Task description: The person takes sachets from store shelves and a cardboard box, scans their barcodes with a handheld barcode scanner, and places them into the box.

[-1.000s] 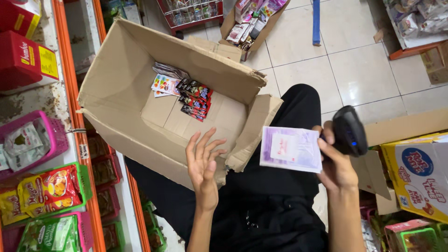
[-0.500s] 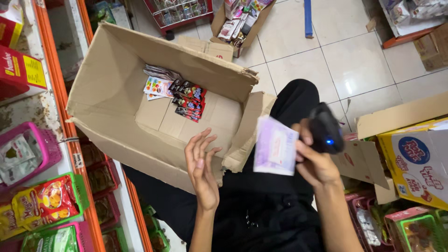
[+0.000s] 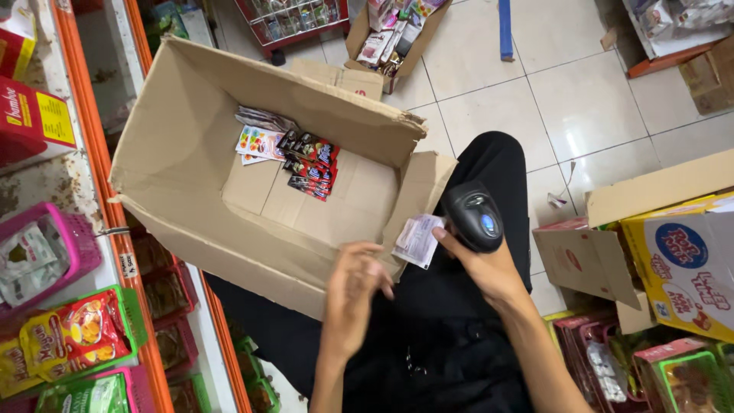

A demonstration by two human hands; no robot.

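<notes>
Right hand: we see our right hand (image 3: 489,268) closed around a black handheld scanner (image 3: 475,220), with a small pale packet (image 3: 418,239) pinched at its fingertips
Left hand: our left hand (image 3: 353,294) hangs loose with fingers curled, holding nothing, just beside the packet
Box: a large open cardboard box (image 3: 183,122) lies on our lap, a few colourful sachets (image 3: 294,157) at its bottom
Packet's place: at the box's near flap, between our hands
</notes>
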